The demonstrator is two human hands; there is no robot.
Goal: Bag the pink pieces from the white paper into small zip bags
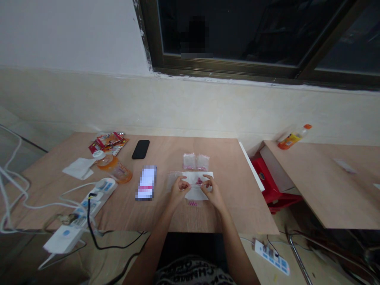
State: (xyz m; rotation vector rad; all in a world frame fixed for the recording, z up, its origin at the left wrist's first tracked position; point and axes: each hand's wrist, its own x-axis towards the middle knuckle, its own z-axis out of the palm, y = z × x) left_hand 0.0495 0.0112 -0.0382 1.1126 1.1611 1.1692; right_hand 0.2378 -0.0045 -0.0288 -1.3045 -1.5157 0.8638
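Both of my hands are over a white sheet of paper (197, 196) on the table. My left hand (179, 189) is closed in a pinch at the paper's left side. Opposite it, my right hand (211, 190) pinches too, with thumb and index finger together. What lies between the fingertips is too small to make out. A little heap of pink pieces (199, 181) rests on the paper by my right fingers. Closer to me is a short row of pink pieces (192, 203). Beyond the paper lie two small clear plastic bags (189, 161) (203, 162) side by side.
To the left are a lit phone (146, 183), a dark phone (141, 149), a tipped bottle of orange drink (114, 168), tissue (78, 168), snack packets (109, 142) and a power strip (95, 202) with cables. A red stool (264, 180) stands between this table and another.
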